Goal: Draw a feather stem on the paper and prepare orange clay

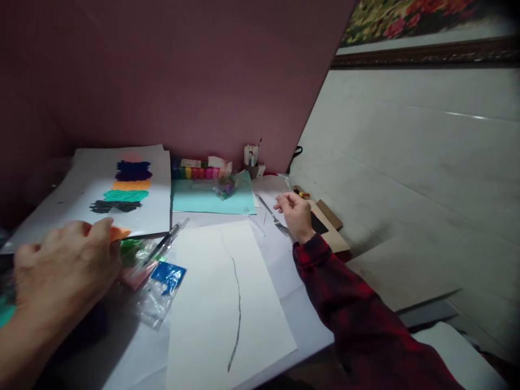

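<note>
My left hand [69, 260] is closed on a small plastic packet of orange clay-like material [119, 233], mostly hidden by the fingers. Under and beside it lie more clear packets: green [136, 250], pink [138, 275] and blue [168, 275]. A dark pen [162, 241] rests across them. My right hand [296, 214] is raised with thumb and fingers pinched together; whatever it may hold is too small to make out. Close to it on the table lie a metal fork [274, 216] and a clear plastic fork [254, 222]. Between my hands, a white sheet [203, 314] bears one curved dark line.
At the back left is a paper [158, 162] with coloured stripes. A turquoise sheet [190, 201] carries a small bag [226, 187]. Behind stand paint pots [199, 173] and a brush holder [252, 162]. Cardboard [337, 238] lies by the right wall.
</note>
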Action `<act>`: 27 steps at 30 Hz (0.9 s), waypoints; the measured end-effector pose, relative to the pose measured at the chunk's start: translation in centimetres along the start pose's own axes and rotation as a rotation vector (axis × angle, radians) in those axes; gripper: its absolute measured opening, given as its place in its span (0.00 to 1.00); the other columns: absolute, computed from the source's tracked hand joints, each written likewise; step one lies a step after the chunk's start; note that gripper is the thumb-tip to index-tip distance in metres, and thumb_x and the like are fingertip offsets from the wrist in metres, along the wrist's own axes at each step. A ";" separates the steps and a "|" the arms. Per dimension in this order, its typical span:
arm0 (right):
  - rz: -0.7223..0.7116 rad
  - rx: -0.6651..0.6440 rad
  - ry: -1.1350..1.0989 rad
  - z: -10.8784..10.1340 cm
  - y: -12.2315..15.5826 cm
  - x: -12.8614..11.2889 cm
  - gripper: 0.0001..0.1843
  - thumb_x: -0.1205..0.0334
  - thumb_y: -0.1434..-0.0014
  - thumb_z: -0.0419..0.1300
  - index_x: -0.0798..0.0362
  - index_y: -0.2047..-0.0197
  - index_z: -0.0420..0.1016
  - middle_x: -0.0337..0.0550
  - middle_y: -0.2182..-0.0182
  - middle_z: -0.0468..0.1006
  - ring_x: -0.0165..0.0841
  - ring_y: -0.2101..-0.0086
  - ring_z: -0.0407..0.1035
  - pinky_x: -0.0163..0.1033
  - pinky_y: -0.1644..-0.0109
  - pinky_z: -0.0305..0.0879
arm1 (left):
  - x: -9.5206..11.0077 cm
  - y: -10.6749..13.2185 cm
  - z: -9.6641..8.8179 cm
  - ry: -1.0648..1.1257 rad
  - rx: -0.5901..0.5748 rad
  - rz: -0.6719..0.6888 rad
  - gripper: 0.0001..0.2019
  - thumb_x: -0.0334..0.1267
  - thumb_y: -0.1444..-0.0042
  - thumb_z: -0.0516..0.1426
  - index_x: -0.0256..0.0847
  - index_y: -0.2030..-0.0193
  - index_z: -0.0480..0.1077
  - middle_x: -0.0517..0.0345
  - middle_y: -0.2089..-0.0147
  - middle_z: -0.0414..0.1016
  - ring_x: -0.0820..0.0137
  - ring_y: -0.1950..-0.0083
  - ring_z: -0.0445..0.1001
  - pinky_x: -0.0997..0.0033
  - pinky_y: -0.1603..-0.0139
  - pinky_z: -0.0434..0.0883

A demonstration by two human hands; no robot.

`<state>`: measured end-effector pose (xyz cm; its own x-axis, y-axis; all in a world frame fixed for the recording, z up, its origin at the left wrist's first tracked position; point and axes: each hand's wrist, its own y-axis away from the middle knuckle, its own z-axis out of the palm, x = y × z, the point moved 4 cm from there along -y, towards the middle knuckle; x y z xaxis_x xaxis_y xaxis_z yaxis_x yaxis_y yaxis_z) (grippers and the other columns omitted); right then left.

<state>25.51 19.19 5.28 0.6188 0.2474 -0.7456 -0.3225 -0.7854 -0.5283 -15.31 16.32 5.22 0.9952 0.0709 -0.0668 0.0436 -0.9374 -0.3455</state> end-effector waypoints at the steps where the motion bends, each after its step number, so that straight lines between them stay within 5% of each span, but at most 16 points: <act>1: -0.055 -0.086 0.038 0.8 0.8 -0.8 0.15 0.54 0.37 0.55 0.54 0.69 0.75 0.41 0.76 0.78 0.30 0.77 0.68 0.35 0.70 0.63 | 0.0 0.1 -0.4 -0.102 0.014 0.011 0.21 0.45 0.35 0.39 0.41 0.47 0.67 0.42 0.55 0.71 0.50 0.54 0.67 0.58 0.59 0.61; 8: -0.516 -0.558 0.229 4.5 5.8 -4.6 0.10 0.62 0.37 0.58 0.52 0.68 0.78 0.44 0.66 0.80 0.36 0.61 0.72 0.41 0.55 0.65 | -1.2 -0.3 -3.7 -0.151 -0.058 -0.077 0.19 0.41 0.35 0.41 0.37 0.49 0.69 0.38 0.55 0.72 0.49 0.56 0.72 0.57 0.61 0.65; 13: -0.553 -0.579 0.176 5.0 6.2 -4.4 0.10 0.63 0.36 0.57 0.51 0.66 0.78 0.44 0.65 0.80 0.37 0.61 0.72 0.45 0.54 0.68 | -3.5 -0.5 -3.9 -0.100 -0.068 -0.146 0.19 0.40 0.36 0.43 0.33 0.49 0.69 0.34 0.56 0.72 0.46 0.56 0.72 0.53 0.62 0.67; 21: -0.515 -0.531 0.148 5.0 6.0 -3.8 0.09 0.62 0.36 0.57 0.51 0.66 0.77 0.44 0.64 0.80 0.39 0.60 0.72 0.46 0.55 0.69 | -4.1 -0.3 -3.3 -0.048 -0.167 -0.147 0.20 0.43 0.35 0.45 0.36 0.54 0.74 0.36 0.56 0.73 0.48 0.57 0.74 0.53 0.63 0.68; 24: -0.518 -0.531 0.130 5.0 6.0 -3.7 0.10 0.61 0.36 0.57 0.51 0.66 0.77 0.44 0.64 0.80 0.38 0.60 0.72 0.46 0.55 0.69 | -5.2 -0.3 -4.3 0.087 -0.055 -0.237 0.19 0.47 0.37 0.49 0.40 0.50 0.74 0.38 0.53 0.75 0.49 0.54 0.74 0.52 0.59 0.70; 27: -0.519 -0.535 0.121 5.0 6.0 -3.5 0.09 0.60 0.36 0.57 0.51 0.66 0.77 0.45 0.63 0.80 0.39 0.59 0.72 0.47 0.55 0.70 | -6.8 0.0 -6.3 0.352 0.218 -0.306 0.20 0.48 0.39 0.54 0.42 0.44 0.72 0.47 0.49 0.76 0.56 0.51 0.74 0.57 0.50 0.69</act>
<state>17.82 16.45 2.68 0.6807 0.6208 -0.3889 0.4043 -0.7611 -0.5072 -21.49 13.70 11.53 0.9106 0.1766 0.3738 0.3554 -0.7961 -0.4898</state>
